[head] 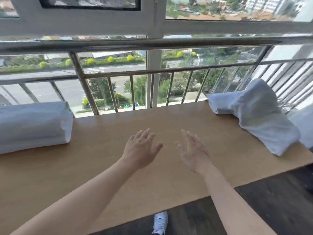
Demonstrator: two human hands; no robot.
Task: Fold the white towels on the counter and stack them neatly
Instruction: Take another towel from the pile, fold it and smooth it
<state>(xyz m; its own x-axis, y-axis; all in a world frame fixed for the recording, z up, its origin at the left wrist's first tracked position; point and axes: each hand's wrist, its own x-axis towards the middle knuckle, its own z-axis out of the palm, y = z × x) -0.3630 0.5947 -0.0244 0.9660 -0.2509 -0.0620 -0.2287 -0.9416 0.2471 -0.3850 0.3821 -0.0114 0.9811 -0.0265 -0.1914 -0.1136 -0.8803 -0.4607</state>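
Towel heap: unfolded, slumped at far right of counter, up against the railing; by judgement the next piece to work.
Left hand: released, fingers spread, palm down above mid-counter; holding nothing.
Right hand: likewise released, fingers splayed, palm turned inward; empty, just beside the left, well apart from either lot of cloth.
Folded stack: left side of counter, layered and squared, running out of view at left; likely the finished pile.
Handling: soft, limp, light by the look; no stiffness, bound to sag and trail if lifted at one point. Not fragile, not slippery.
Where to hold: two corners of one edge, pinched, one per hand; top piece to be peeled off the heap first. Corners hidden in the crumple, so some shaking-out probably needed.
Progress: part done, judged from stack at left and heap at right; more white cloth at far right edge, cut off, nature unclear.
Surface: pale wood-look top, smooth; bare stretch between the two lots, fit for laying a piece flat.
Room: metal bars along far edge, window frame behind, street and trees below; dark floor on near side, white shoe by the near counter edge.
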